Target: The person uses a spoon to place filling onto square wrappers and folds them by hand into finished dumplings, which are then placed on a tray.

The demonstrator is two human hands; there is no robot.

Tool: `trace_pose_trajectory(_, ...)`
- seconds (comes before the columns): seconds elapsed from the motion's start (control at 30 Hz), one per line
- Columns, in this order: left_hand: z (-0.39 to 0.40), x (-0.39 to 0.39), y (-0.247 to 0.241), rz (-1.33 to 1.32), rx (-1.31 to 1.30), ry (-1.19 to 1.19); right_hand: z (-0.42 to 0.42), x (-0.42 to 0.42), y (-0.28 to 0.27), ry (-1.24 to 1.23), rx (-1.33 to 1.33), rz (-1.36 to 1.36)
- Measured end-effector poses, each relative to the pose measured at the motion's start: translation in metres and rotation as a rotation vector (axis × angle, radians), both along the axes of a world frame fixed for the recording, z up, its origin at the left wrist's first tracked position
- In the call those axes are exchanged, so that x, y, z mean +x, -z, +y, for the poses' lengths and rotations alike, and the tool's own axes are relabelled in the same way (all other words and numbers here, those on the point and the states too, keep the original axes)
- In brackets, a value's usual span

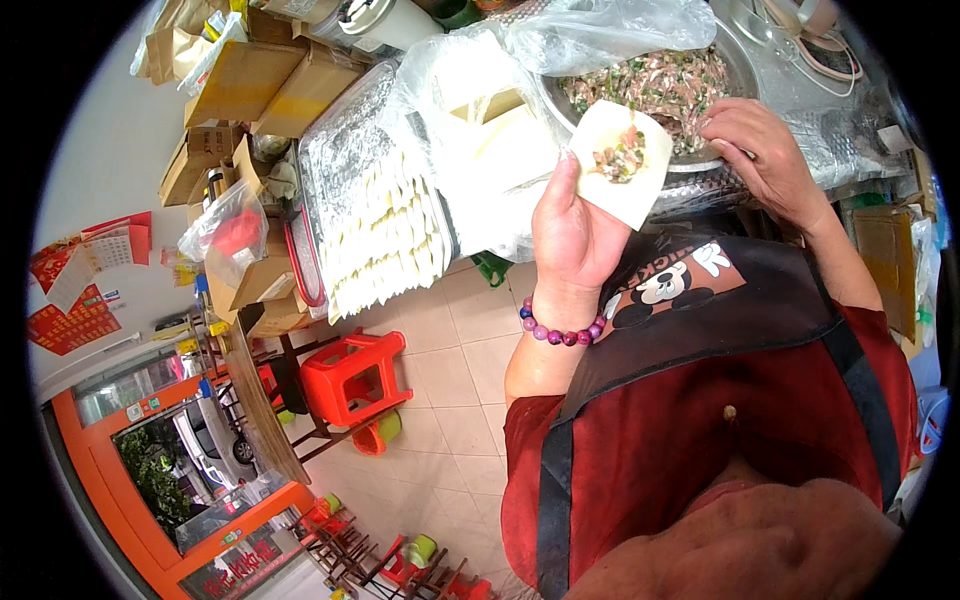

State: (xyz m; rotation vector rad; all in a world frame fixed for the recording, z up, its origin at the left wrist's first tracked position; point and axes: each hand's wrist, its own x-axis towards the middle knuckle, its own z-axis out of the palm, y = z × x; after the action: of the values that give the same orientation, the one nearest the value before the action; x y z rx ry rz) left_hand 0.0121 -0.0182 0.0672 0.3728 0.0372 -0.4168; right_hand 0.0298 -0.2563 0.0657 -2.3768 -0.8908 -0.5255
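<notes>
My left hand [576, 225], with a beaded bracelet at the wrist, holds a thin square dough wrapper [645, 196] across its palm and fingers. A small mound of minced meat filling with chopped greens [621, 157] lies on the wrapper. My right hand [757, 154] is at the near right rim of a metal bowl [739, 71] of the same minced filling [652, 79]. Its fingers are bent, and whether they hold anything is hidden. Left of my hands, rows of folded dumplings [382, 232] lie on a plastic-lined tray [337, 135]. Between tray and bowl, pale wrappers [499, 154] sit partly under clear plastic.
A clear plastic bag [611, 34] overlaps the bowl's far side. Cardboard boxes [244, 79] are stacked beyond the tray, beside a white lidded container [390, 22]. A coiled cable [847, 71] lies at the back right. A red plastic stool [352, 379] stands on the tiled floor.
</notes>
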Motion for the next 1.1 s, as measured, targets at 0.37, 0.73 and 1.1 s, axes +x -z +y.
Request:
trace_pose_trajectory(0.37, 0.0, 0.002, 0.006, -0.029, -0.164, -0.066, 0.004, -0.007, -0.007, -0.041, 0.165, -0.176)
trace_pose_trajectory(0.73, -0.011, 0.005, 0.009, -0.043, -0.045, -0.114, 0.031, -0.019, 0.004, -0.344, 0.082, -0.285)
trace_pose_trajectory(1.1, -0.008, 0.002, 0.009, -0.018, -0.061, -0.128, 0.022, -0.012, -0.003, -0.237, 0.173, -0.276)
